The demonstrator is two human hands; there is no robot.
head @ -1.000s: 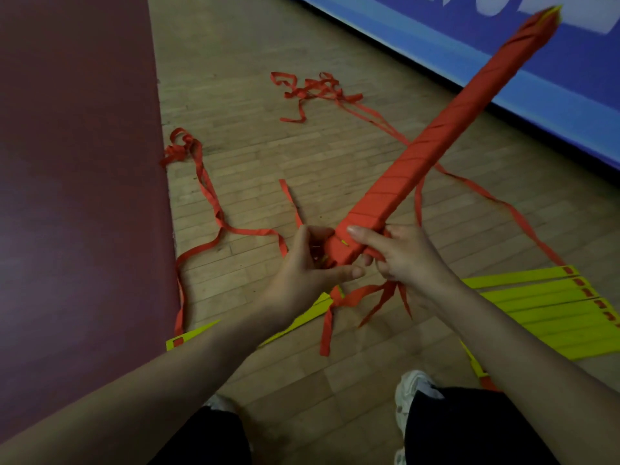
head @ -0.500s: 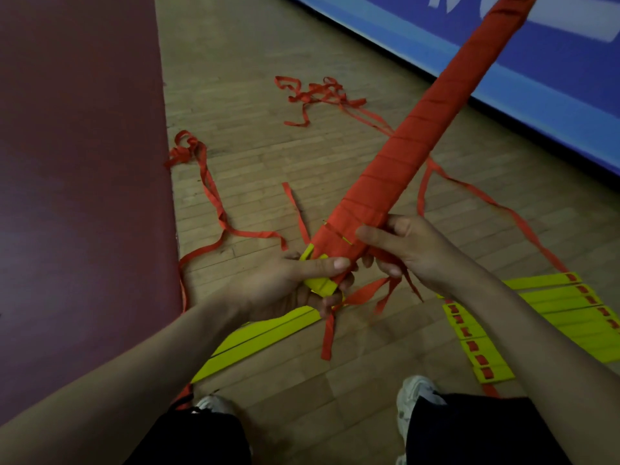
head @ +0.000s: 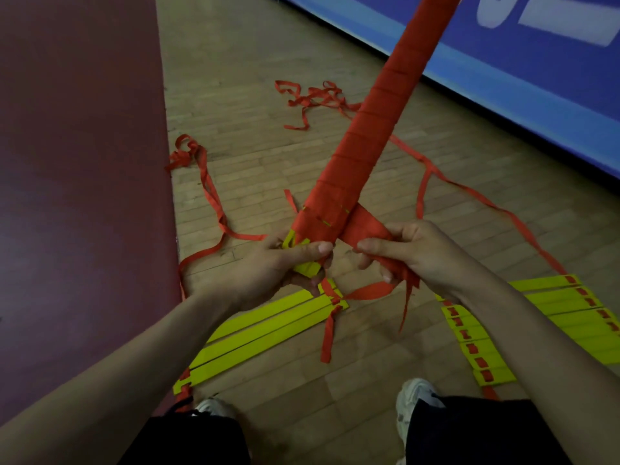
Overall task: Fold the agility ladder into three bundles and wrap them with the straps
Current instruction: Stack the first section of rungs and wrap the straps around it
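The strap-wrapped ladder bundle (head: 362, 142), bound in red spirals along nearly its whole length, is held off the wooden floor (head: 255, 62). It slants from the frame's centre towards 1 o'clock, where its far end leaves the top edge. At its near end the yellow rung tips (head: 307, 267) poke out uncovered.

The left hand (head: 265, 273), at about 7 o'clock from centre, grips those tips, its thumb lying across the bundle's end and its fingers curled beneath. The right hand (head: 422, 253), at about 4 o'clock from centre, pinches a bunched length of red strap (head: 365, 228) that comes off the bundle's near end, with thumb and forefinger closed tight on it; loose strap tails hang below both hands.

Flat yellow rungs (head: 265, 333) lie on the floor at 7 o'clock, and a second stack of rungs (head: 553, 317) lies at 4 o'clock. Tangled loose straps (head: 312, 99) lie at 12 o'clock, and another strap (head: 208, 182) trails at 10 o'clock beside a dark red mat (head: 77, 196). A blue banner (head: 536, 62) lines the 2 o'clock side. Two pale shoes (head: 412, 394) show at 6 o'clock.
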